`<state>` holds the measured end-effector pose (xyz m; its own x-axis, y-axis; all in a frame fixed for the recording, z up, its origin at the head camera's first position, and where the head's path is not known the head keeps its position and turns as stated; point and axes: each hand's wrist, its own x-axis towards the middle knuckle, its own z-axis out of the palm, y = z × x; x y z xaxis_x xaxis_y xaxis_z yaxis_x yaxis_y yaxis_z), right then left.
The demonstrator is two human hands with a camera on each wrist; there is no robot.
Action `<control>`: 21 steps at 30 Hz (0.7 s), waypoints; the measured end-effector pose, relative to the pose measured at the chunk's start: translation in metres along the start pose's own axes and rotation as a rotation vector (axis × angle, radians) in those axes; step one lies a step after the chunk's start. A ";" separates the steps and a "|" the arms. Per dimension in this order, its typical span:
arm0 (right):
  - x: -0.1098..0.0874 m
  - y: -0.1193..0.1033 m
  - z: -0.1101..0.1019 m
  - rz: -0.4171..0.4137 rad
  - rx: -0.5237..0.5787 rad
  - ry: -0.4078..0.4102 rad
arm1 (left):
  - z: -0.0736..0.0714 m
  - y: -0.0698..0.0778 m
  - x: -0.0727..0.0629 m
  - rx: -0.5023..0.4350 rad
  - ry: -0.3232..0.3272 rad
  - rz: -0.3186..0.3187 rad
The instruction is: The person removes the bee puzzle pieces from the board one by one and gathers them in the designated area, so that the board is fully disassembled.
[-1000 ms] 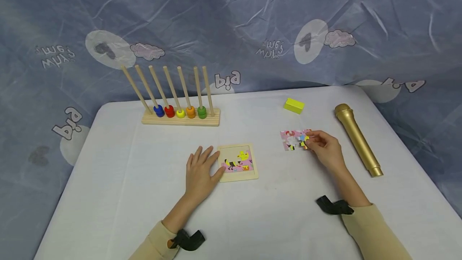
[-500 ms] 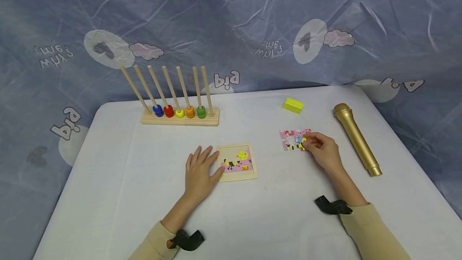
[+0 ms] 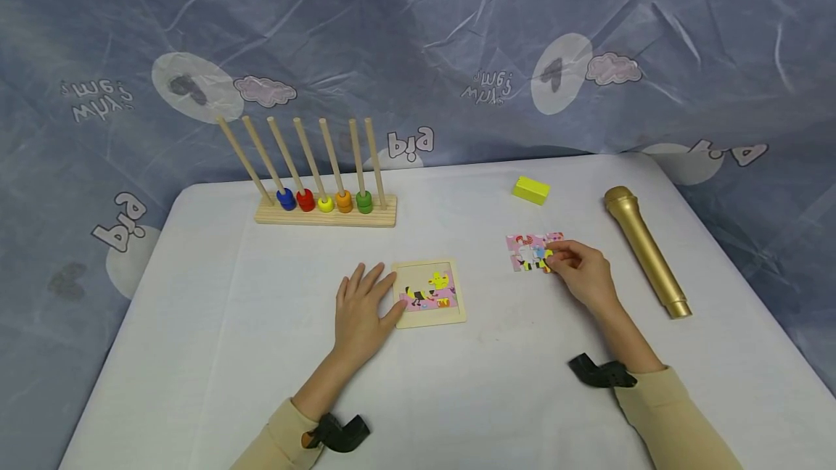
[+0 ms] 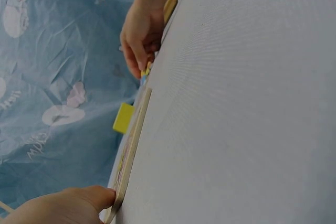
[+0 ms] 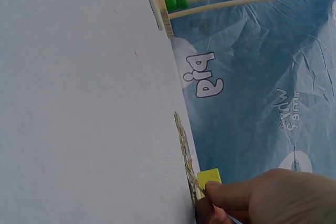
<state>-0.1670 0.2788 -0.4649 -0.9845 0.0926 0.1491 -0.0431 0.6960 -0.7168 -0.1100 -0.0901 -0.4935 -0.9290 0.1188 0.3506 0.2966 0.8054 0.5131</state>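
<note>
My left hand [image 3: 362,314] lies spread at the left side of a wooden puzzle tray [image 3: 431,322], its fingertips and thumb touching the frame. Several pieces with a bee picture sit in the tray's lower part, and bare wood shows above them. To the right, my right hand [image 3: 585,275] pinches a puzzle piece [image 4: 147,70] between thumb and fingers. That piece meets or overlaps a group of loose pink puzzle pieces [image 3: 522,242] on the table; its right part is hidden by the fingers. In the right wrist view the piece is tilted above the flat ones.
A wooden bead stand [image 3: 326,217] with upright pegs and coloured beads is at the back left. Behind the loose pieces lies a yellow block [image 3: 531,191]. A gold microphone [image 3: 648,252] rests right of my right hand. Patterned cloth [image 3: 418,56] hangs behind the white table.
My right hand has shifted slightly left, bringing the pinched puzzle piece in among the loose ones. My left hand stays on the tray's edge.
</note>
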 end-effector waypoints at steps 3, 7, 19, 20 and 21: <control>0.000 0.001 0.001 -0.017 -0.018 0.001 | 0.000 0.000 0.000 0.001 -0.001 0.000; 0.000 0.002 0.002 -0.035 -0.039 0.007 | 0.000 0.000 0.000 0.001 -0.006 -0.005; 0.000 0.003 0.005 -0.078 -0.097 0.024 | -0.001 0.001 0.000 0.001 -0.023 -0.018; -0.001 0.003 0.005 -0.080 -0.102 0.025 | -0.001 0.001 0.000 0.002 -0.023 -0.017; -0.001 0.003 0.005 -0.082 -0.105 0.025 | -0.001 0.001 0.000 0.002 -0.024 -0.018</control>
<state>-0.1674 0.2768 -0.4706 -0.9737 0.0490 0.2223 -0.1041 0.7725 -0.6264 -0.1095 -0.0899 -0.4918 -0.9391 0.1180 0.3227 0.2794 0.8087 0.5176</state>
